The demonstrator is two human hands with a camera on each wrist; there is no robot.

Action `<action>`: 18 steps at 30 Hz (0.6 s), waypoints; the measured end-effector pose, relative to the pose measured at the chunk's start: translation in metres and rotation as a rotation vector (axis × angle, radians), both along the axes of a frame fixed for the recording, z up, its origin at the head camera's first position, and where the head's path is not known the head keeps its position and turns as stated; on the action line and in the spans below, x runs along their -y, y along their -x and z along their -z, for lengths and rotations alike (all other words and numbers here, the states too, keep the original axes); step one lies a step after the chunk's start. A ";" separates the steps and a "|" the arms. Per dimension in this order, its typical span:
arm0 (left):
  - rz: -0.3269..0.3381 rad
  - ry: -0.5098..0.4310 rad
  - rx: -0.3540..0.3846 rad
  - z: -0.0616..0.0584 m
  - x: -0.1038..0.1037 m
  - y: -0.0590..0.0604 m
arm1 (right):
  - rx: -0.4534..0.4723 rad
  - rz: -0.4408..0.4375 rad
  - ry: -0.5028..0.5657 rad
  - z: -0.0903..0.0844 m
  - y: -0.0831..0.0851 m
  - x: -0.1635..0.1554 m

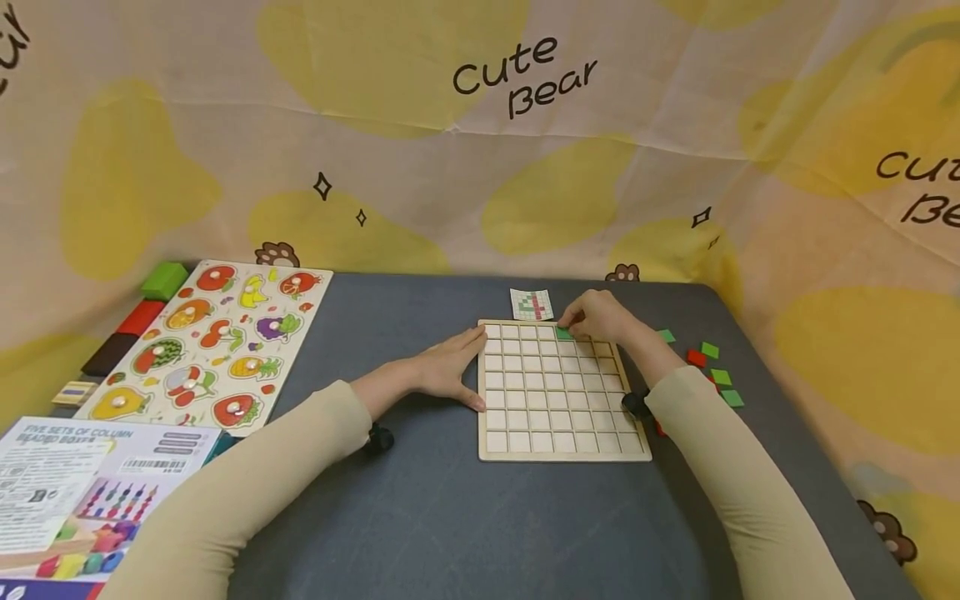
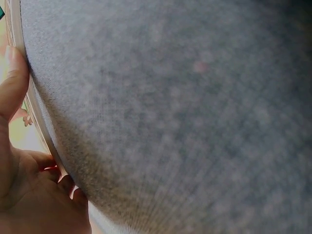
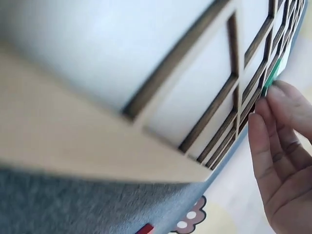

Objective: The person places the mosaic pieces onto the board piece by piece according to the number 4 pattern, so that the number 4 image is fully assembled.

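Note:
A wooden grid board with white square cells lies flat on the dark table. My right hand pinches a green square tile at the board's far row, right of its middle. In the right wrist view the tile stands tilted at the grid, thumb and fingertips at its edge. On the board's left side rests my left hand, thumb and fingers spread along the edge. A small card with a green and red grid pattern lies just beyond the far edge.
Loose green tiles and red tiles lie right of the board, partly behind the right forearm. At the left are a fruit puzzle board, a printed box and a green block. A patterned cloth hangs behind.

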State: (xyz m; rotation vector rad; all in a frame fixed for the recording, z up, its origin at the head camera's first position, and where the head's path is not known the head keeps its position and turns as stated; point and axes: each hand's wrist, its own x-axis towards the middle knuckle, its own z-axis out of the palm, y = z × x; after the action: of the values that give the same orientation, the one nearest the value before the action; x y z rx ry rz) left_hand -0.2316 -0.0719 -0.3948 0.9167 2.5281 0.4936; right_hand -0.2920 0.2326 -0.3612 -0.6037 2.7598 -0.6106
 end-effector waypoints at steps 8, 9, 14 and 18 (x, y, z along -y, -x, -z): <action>-0.006 0.004 0.001 -0.001 -0.002 0.000 | -0.017 0.065 0.017 -0.009 0.004 -0.035; -0.009 0.004 0.001 -0.002 -0.003 -0.001 | -0.025 0.077 0.006 -0.011 0.005 -0.043; -0.013 0.011 -0.003 -0.003 -0.004 0.000 | -0.027 0.147 -0.008 -0.022 0.003 -0.084; -0.013 0.020 -0.003 -0.002 -0.004 0.000 | -0.023 0.173 0.003 -0.021 0.000 -0.124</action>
State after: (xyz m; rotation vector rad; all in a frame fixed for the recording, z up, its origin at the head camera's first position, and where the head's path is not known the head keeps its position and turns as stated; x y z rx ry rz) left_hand -0.2312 -0.0682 -0.3924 0.8948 2.5387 0.4708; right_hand -0.2920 0.3565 -0.3402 -0.3767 2.8534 -0.6487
